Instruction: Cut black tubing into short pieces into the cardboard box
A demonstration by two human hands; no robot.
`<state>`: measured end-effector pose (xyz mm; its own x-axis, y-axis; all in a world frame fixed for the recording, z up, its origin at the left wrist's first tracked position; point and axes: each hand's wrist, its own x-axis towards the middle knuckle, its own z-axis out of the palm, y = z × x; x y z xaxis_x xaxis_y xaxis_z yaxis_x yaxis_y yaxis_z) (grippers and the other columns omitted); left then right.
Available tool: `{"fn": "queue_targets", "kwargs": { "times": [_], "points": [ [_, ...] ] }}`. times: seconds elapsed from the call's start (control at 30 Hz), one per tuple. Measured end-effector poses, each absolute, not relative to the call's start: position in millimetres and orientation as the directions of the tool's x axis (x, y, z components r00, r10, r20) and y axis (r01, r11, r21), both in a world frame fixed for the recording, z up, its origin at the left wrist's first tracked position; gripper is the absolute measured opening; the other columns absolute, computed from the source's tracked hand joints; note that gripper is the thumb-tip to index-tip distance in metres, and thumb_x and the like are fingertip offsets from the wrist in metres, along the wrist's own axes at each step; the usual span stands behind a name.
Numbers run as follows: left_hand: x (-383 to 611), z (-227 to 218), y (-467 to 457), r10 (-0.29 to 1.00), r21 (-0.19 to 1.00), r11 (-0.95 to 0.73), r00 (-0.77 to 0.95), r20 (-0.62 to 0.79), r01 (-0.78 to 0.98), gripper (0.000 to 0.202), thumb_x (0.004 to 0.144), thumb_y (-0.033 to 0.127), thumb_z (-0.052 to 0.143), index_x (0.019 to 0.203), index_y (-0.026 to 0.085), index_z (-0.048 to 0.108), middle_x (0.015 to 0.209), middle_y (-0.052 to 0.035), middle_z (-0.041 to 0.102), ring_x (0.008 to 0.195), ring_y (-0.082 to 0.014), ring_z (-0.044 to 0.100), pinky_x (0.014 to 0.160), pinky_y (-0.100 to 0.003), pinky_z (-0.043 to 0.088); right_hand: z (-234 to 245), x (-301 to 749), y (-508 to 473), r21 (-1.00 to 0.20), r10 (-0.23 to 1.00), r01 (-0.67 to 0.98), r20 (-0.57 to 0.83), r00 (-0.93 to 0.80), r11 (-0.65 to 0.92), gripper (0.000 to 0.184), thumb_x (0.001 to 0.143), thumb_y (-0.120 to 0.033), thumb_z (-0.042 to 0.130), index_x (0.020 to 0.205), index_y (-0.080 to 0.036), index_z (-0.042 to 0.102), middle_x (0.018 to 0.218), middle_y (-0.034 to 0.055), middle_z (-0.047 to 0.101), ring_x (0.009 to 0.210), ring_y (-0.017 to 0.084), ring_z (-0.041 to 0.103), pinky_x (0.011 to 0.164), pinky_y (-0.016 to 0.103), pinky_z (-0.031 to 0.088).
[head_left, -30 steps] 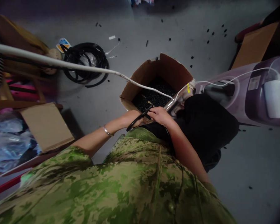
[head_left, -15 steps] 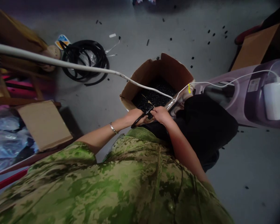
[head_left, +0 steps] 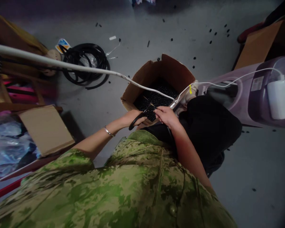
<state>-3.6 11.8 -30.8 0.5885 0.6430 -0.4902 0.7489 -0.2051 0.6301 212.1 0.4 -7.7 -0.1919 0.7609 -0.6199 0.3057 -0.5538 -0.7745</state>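
My left hand [head_left: 130,117] is closed round the black handles of a pair of scissors [head_left: 138,116] whose blades point right. My right hand [head_left: 165,115] is pinched on a short black piece at the blade tips; I cannot make out what it is. Both hands hover over the near edge of an open cardboard box [head_left: 178,73] filled with several small black bits [head_left: 160,93]. A bracelet sits on my left wrist [head_left: 108,131].
A white cable [head_left: 85,68] crosses from the left to a pale purple machine [head_left: 256,91] at the right. A coil of black tubing [head_left: 86,65] lies on the grey floor. Flat cardboard [head_left: 46,128] and plastic bags are at the left. Black bits are scattered on the floor.
The scissors in my left hand have shifted slightly up and their handles look more spread. My right hand stays at the blade tips.
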Motion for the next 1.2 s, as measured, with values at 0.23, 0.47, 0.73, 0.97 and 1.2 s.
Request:
{"fn": "queue_targets", "kwargs": {
  "times": [0.23,0.47,0.73,0.97,1.2],
  "points": [
    [5.8,-19.1,7.6,0.537,0.742,-0.04,0.641,-0.549,0.669,0.037,0.095,0.043,0.046,0.084,0.016,0.07,0.08,-0.0045,0.074,0.077,-0.0186,0.066,0.07,-0.024,0.047,12.7,216.5,-3.0,-0.777,0.764,0.043,-0.627,-0.153,-0.628,0.009,0.091,-0.015,0.052,0.096,-0.018,0.058,0.058,-0.0077,0.058,0.042,0.006,0.043,0.038,0.016,0.032],
    [11.9,-7.8,10.0,0.533,0.718,-0.009,0.611,-0.586,0.696,0.034,0.093,0.039,0.049,0.085,0.015,0.072,0.079,-0.0052,0.074,0.075,-0.019,0.066,0.069,-0.025,0.046,15.8,219.1,-5.5,-0.7,0.676,0.151,-0.714,-0.18,-0.698,0.027,0.092,-0.022,0.059,0.067,-0.018,0.052,0.053,-0.0043,0.058,0.037,0.005,0.044,0.033,0.016,0.03],
    [14.3,-5.1,8.9,0.518,0.75,-0.085,0.672,-0.529,0.656,0.034,0.091,0.043,0.047,0.088,0.016,0.068,0.068,-0.0018,0.068,0.068,-0.0172,0.064,0.064,-0.023,0.045,14.1,217.2,-6.6,-0.745,0.735,0.144,-0.666,-0.123,-0.651,0.026,0.09,-0.027,0.061,0.067,-0.019,0.053,0.05,-0.0068,0.053,0.036,0.004,0.039,0.033,0.015,0.029],
    [15.6,-11.0,9.4,0.533,0.735,-0.157,0.683,-0.499,0.659,0.03,0.089,0.04,0.046,0.082,0.018,0.065,0.07,-0.0027,0.068,0.066,-0.0168,0.062,0.061,-0.023,0.043,13.5,213.7,-7.2,-0.762,0.746,0.184,-0.646,-0.16,-0.621,0.025,0.092,-0.025,0.055,0.068,-0.019,0.053,0.052,-0.0064,0.053,0.036,0.005,0.038,0.034,0.015,0.029],
    [15.0,-9.2,7.6,0.57,0.631,-0.255,0.641,-0.514,0.732,0.026,0.087,0.035,0.049,0.092,0.017,0.067,0.08,-0.0085,0.073,0.072,-0.0218,0.067,0.063,-0.026,0.047,11.4,214.1,-6.3,-0.766,0.742,0.162,-0.643,-0.192,-0.622,0.021,0.09,-0.027,0.057,0.071,-0.019,0.055,0.053,-0.0066,0.053,0.037,0.005,0.039,0.034,0.016,0.028]
  ]
}}
